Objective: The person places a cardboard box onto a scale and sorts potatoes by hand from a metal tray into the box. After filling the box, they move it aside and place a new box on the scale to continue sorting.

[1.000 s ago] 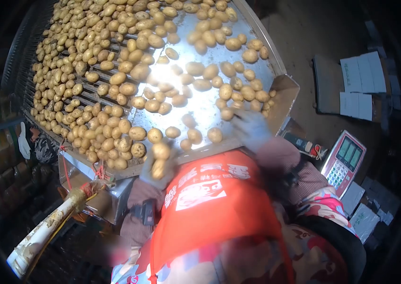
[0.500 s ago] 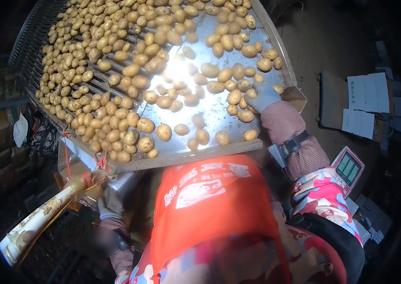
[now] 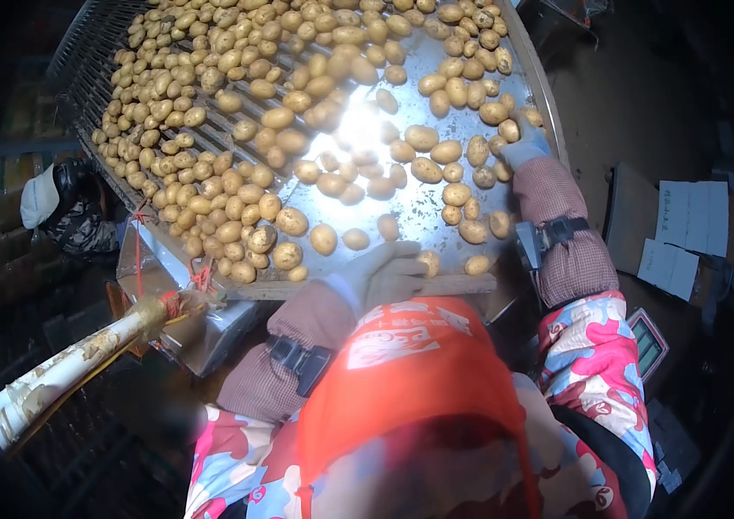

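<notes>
Loose potatoes (image 3: 421, 137) lie scattered over a shiny metal sorting tray (image 3: 289, 212). My gloved left hand (image 3: 380, 270) reaches across the wooden front edge of the tray. Its fingers are stretched out, somewhat blurred, with the tips close to a potato (image 3: 428, 263) by that edge. At the right side of the tray, my gloved right hand (image 3: 526, 145) has its fingers curled round a potato (image 3: 509, 130). Other potatoes lie against that hand, and part of its fingers is hidden.
A dense heap of potatoes (image 3: 185, 95) covers the slatted rack (image 3: 94, 82) at the left. A taped white pole (image 3: 73, 363) sticks out at lower left. Paper sheets with writing (image 3: 692, 216) and a device with a screen (image 3: 647, 343) are at the right. My red apron (image 3: 410, 381) borders the tray.
My left hand has come up from below the tray at lower left onto its front edge. The right hand has moved farther up along the right side. The view has shifted slightly.
</notes>
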The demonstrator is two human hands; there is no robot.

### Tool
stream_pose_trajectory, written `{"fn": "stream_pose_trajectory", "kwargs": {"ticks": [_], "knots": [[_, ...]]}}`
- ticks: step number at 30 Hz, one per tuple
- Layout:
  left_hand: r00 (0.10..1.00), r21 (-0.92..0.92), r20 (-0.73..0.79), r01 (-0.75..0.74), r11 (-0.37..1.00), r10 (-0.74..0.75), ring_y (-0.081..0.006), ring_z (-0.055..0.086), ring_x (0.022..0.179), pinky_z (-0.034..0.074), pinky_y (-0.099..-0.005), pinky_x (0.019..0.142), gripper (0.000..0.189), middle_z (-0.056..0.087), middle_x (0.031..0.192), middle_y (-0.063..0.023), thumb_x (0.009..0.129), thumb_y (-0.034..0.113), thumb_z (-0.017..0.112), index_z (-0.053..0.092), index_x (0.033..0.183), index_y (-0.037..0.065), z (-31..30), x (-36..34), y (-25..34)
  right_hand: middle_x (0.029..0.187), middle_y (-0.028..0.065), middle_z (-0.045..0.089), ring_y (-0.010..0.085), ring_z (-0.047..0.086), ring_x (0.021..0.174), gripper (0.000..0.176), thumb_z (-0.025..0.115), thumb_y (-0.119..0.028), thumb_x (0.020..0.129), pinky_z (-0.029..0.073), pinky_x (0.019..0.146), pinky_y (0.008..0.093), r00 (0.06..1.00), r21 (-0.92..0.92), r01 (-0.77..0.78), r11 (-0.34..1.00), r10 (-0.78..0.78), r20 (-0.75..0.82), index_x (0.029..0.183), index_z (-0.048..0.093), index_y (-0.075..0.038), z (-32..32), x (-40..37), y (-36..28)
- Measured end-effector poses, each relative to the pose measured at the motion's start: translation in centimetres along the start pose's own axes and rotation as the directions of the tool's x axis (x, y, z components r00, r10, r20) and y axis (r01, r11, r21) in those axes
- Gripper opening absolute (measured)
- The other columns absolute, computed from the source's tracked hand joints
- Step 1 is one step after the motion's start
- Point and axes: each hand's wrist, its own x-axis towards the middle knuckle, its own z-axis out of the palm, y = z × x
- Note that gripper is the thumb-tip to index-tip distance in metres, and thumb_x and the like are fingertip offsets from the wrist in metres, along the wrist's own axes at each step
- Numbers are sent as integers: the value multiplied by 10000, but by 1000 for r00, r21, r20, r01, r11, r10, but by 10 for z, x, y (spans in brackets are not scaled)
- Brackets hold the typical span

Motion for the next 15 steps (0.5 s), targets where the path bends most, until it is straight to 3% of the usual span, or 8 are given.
{"fn": "stream_pose_trajectory", "kwargs": {"ticks": [3,7,9,10,12,13,14,15], "knots": [[1000,-37,-5,-5,999,5,-346,488,1353,429,-505,1120,585,540,1430,-179,1049,471,461,444,1487,84,11,16,6,1293,125,633,285,624,1193,734,674,-4,730,517,1008,359,983,-22,182,983,-182,2,1435,550,-167,7,8,39],[988,-228,78,-112,967,133,-356,492,1358,399,-517,1138,706,472,1488,-199,1014,593,451,405,1502,84,16,35,15,1365,131,575,261,569,1257,695,743,-77,733,496,1028,356,941,256,219,941,-273,199,1404,582,-154,28,-103,-8],[938,-351,275,-105,931,209,-316,454,1397,422,-515,1100,713,422,1550,-185,1037,620,348,383,1533,109,3,49,21,1355,139,597,243,565,1266,624,745,-131,806,454,1073,346,646,195,464,864,-480,593,1406,574,-109,42,-119,-18],[901,-74,280,-324,943,332,-295,438,1408,405,-530,1100,683,420,1556,-143,1033,611,351,394,1529,143,-12,54,14,1364,145,598,255,566,1274,610,733,-139,820,451,1080,353,670,203,494,846,-519,531,1407,570,-102,53,-110,-15],[765,455,368,-644,615,529,-252,406,1431,372,-561,1099,628,417,1569,-59,1025,594,358,414,1521,212,-45,57,-6,1382,157,600,279,567,1289,584,711,-155,848,445,1092,368,687,218,563,797,-598,414,1409,563,-86,79,-78,-28],[795,380,289,-607,699,533,-239,403,1430,366,-566,1095,607,415,1572,-37,1027,583,353,420,1518,234,-58,54,-10,1390,178,598,329,564,1299,541,686,-192,866,439,1107,399,674,0,728,686,-715,187,1393,585,-121,91,-51,-28],[820,288,209,-573,767,534,-226,401,1430,360,-572,1092,587,414,1576,-15,1028,573,347,427,1516,256,-61,46,-9,1365,188,608,342,571,1283,511,674,-204,873,436,1109,412,716,-248,697,673,-671,190,1375,603,-143,95,-42,-36],[933,-216,129,-305,928,337,-222,412,1417,365,-567,1084,571,413,1578,-12,1036,562,333,429,1514,266,-45,26,6,1339,198,618,355,578,1268,483,661,-217,879,433,1112,425,756,-484,623,614,-631,173,1357,621,-165,98,-38,-44]]}}
